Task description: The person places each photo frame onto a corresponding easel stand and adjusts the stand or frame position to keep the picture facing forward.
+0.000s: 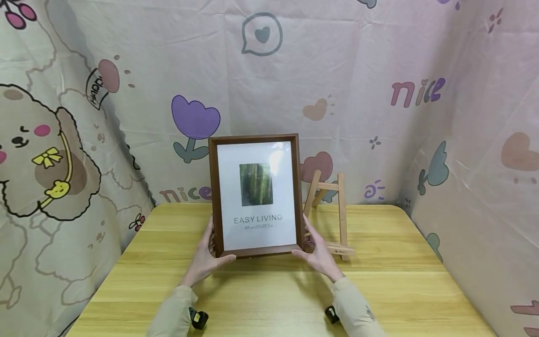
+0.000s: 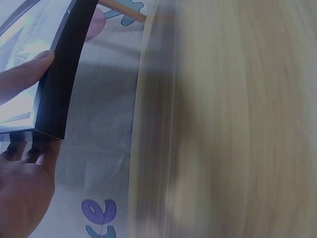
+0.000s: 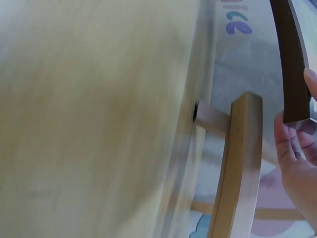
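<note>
We see the left hand (image 1: 206, 257) clamped on the lower left corner of the picture frame (image 1: 257, 196) — thumb in front, fingers around the side. The frame hangs nearly upright above the table (image 1: 252, 295), face toward us. The right hand (image 1: 318, 255) clamps the other lower corner likewise. Rightmost, partly hidden, stands a wooden easel (image 1: 343, 210). We judge the step as steadying the lifted frame — next probably calls for shifting it right, level, onto the easel's ledge (image 1: 334, 248).
</note>
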Motion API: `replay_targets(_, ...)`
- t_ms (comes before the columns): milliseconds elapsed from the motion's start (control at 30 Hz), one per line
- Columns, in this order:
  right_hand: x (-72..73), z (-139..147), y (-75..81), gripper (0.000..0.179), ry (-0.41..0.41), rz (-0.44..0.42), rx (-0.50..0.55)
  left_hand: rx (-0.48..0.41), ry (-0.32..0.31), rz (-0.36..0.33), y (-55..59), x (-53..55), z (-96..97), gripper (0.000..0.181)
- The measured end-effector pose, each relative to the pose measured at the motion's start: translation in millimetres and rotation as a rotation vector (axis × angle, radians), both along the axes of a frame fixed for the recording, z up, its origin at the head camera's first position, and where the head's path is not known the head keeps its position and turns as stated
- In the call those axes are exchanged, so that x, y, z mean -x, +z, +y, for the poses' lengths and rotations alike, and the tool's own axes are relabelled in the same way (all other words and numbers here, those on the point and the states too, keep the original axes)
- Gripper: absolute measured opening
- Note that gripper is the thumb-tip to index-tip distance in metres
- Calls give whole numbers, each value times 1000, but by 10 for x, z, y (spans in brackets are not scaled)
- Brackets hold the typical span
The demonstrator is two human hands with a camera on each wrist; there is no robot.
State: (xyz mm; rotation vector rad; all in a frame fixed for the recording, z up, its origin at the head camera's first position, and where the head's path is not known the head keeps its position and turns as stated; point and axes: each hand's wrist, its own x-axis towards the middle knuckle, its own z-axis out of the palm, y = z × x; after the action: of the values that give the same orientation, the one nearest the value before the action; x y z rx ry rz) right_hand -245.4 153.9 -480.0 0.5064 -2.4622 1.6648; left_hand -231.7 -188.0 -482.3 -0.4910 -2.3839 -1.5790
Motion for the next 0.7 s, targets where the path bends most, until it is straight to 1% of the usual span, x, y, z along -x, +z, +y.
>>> replay_targets(100, 5, 74, 5, 107, 11, 29, 15, -20, -10, 3, -3, 35, 66, 130)
replay_targets(300, 27, 219, -9, 106, 49, 100, 44, -48, -16, -15, 3, 80, 198, 128)
replay_targets(400, 41, 284, -14, 106, 70, 110, 75, -73, -35, -34, 12, 106, 257, 128)
replay_targets(567, 63, 381, -36, 107, 112, 149, 124, -84, -56, -64, 37, 151, 356, 130)
replay_targets(633, 68, 417, -47, 107, 121, 172, 130, -82, -64, -58, 45, 173, 399, 130)
replay_targets(700, 69, 454, -57, 107, 110, 176, 128, -84, -77, -47, 48, 195, 444, 130)
